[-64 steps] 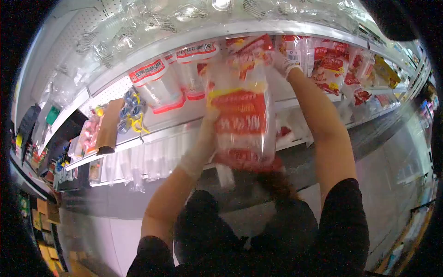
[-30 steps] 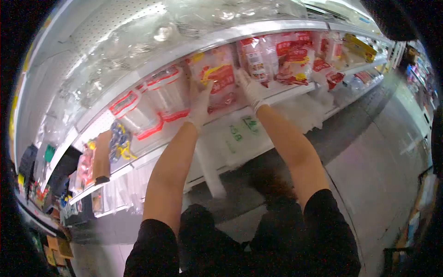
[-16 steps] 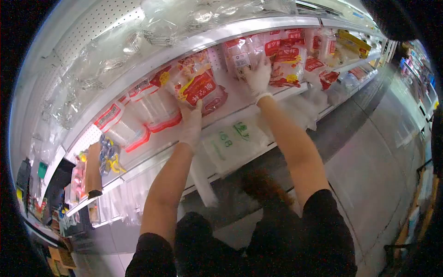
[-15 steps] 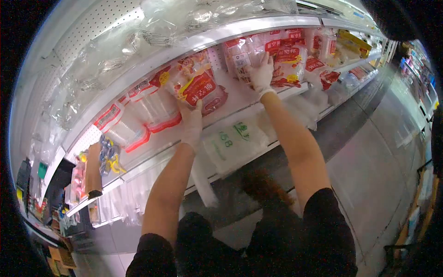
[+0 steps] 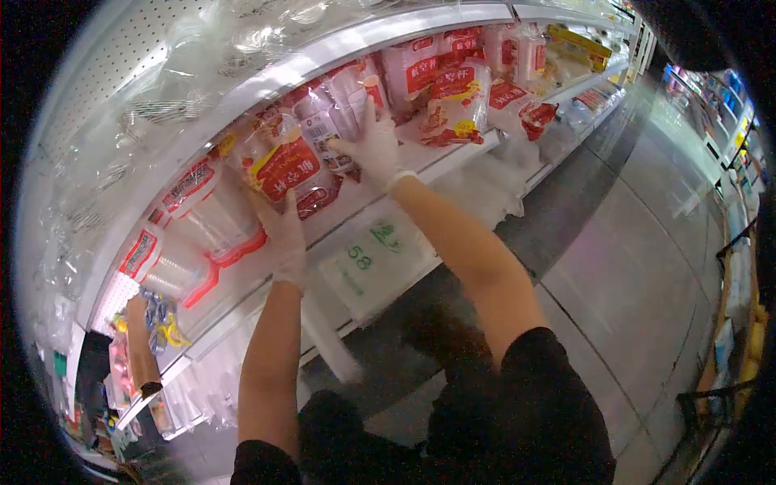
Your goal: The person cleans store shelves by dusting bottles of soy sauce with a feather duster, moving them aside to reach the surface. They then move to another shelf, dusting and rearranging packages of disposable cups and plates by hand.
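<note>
Both my hands wear thin whitish gloves. My left hand holds the lower left side of a clear pack of disposable cups with a red and yellow label, its thumb in front. My right hand grips another clear pack of cups by its right side, thumb and fingers spread around the wrapper. A barcode shows on that pack's near face. The two packs stand side by side, touching, on the white shelf. Part of each hand's grip is hidden by the packs.
More red-labelled cup packs stand to the right; clear cup packs with red trim lean at the left. Above runs a shelf edge with clear-wrapped goods. Below lies a bag with green print. Scissors hang at far left.
My right hand has brought its cup pack leftward against the pack at my left hand, leaving a gap before the packs on the right. The camera view has shifted right.
</note>
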A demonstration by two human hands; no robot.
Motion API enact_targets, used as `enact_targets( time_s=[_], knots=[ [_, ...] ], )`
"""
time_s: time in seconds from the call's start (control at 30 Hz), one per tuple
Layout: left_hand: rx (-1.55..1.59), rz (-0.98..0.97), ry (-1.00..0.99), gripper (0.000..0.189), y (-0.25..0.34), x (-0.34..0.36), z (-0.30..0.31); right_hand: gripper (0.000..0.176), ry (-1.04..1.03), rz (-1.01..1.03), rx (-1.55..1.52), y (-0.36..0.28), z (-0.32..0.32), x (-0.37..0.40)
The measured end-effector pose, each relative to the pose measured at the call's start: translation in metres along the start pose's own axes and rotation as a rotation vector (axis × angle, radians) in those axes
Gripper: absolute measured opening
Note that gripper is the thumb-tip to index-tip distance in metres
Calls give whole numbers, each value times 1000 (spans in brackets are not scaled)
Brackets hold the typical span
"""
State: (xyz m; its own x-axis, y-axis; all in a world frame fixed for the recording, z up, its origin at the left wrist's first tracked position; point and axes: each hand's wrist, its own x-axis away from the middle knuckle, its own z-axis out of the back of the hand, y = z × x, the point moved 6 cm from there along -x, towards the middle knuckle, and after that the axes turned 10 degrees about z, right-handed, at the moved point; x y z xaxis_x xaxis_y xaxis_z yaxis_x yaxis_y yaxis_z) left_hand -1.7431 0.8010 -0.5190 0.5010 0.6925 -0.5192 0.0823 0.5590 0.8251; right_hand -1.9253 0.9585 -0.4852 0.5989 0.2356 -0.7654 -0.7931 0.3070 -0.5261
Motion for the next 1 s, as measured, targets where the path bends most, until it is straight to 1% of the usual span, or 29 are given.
enact_targets(
  time_s=[0.03, 0.07, 0.13, 0.2, 0.23, 0.3, 0.33, 0.4, 0.5, 0.53, 0.63, 0.67, 0.77, 0.87, 0.97, 1.0],
  knots=[
    [43, -1, -18, 91, 4, -1, 2, 114, 91, 101, 49, 0, 21, -2],
    [-31, -13, 25, 91, 10, 0, 5, 108, 181, 207, 95, -1, 48, -5],
    [-181, -30, 121, 93, 24, 9, 7, 101, 277, 194, 336, 12, 96, -14],
    [-229, -75, 197, 94, 29, 12, 7, 100, 418, 156, 535, 43, 130, -19],
    [-255, -100, 230, 94, 34, 15, 7, 100, 396, 87, 570, 58, 135, -21],
    [-444, -169, 274, 96, 51, 23, 8, 101, 353, -55, 633, 79, 138, -20],
    [-536, -204, 298, 97, 61, 26, 7, 101, 352, -56, 630, 82, 138, -19],
    [-538, -213, 270, 96, 67, 29, 4, 101, 344, -55, 620, 83, 136, -18],
    [-537, -272, 194, 92, 53, 23, 1, 99, 216, -112, 720, 87, 143, -16],
    [-535, -298, 164, 91, 52, 21, 1, 99, 144, -200, 733, 80, 148, -13],
    [-555, -249, 162, 88, 57, 24, 2, 96, 111, -236, 590, 96, 149, -7],
    [-537, -251, 182, 88, 55, 23, 3, 88, 139, -136, 536, 98, 147, -6],
    [-496, -262, 217, 88, 50, 22, 3, 81, 305, -34, 234, 97, 153, 4],
    [-491, -253, 205, 88, 56, 25, 5, 78, 380, -44, 43, 122, 154, 13],
    [-483, -240, 184, 89, 51, 24, 7, 76, 527, -142, -405, 139, 148, 29],
    [-501, -251, 185, 89, 52, 23, 8, 75, 581, -159, -533, 134, 147, 34]
  ],
)
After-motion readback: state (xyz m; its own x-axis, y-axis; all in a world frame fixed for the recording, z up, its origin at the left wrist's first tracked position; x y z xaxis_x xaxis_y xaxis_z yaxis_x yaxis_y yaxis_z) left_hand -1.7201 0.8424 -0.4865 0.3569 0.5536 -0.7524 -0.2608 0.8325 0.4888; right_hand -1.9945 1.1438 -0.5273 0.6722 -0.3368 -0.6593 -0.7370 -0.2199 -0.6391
